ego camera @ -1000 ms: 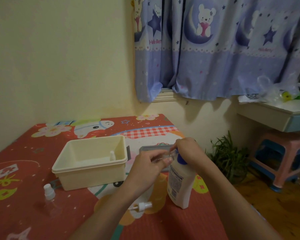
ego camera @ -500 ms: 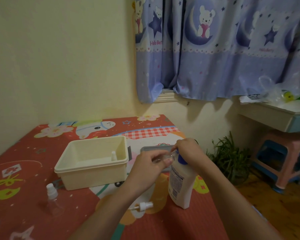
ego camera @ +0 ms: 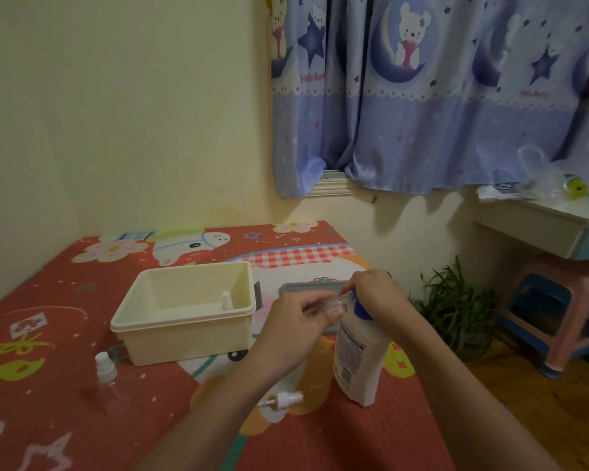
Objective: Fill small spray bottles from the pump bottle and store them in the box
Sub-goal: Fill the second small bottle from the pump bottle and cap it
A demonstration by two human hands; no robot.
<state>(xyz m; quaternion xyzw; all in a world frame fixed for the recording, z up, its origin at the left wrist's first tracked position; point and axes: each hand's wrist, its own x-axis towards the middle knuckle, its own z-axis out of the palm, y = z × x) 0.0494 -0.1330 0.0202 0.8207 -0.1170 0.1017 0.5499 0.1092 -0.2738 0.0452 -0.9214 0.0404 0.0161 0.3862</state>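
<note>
The tabletop [ego camera: 354,436] in front of you is covered with a red cartoon-print mat, and everything for the job sits on it. The cream box [ego camera: 184,338] is the biggest item, left of your hands and well clear of them; 1 small spray bottle [ego camera: 227,299] already stands upright inside it, against the right wall. Just behind your hands lies a flat grey lid [ego camera: 311,287], partly hidden.

The white pump bottle [ego camera: 357,362] stands upright on the mat directly under your right hand [ego camera: 376,294]. That hand's grip is closed around the blue pump head [ego camera: 361,309] at the top of the bottle; the nozzle itself is hidden by your fingers.

Your left hand [ego camera: 293,329] is pinched shut on a clear small bottle [ego camera: 335,303], held tilted nearly on its side with its open neck touching the pump head, right between the 2 hands.

Nearer to you, below your left wrist, a loose white sprayer cap [ego camera: 284,399] lies on its side on the mat, apart from both hands. At the far left, another clear spray bottle [ego camera: 107,385] with its cap on stands on the mat, just in front of the box's near-left corner.
</note>
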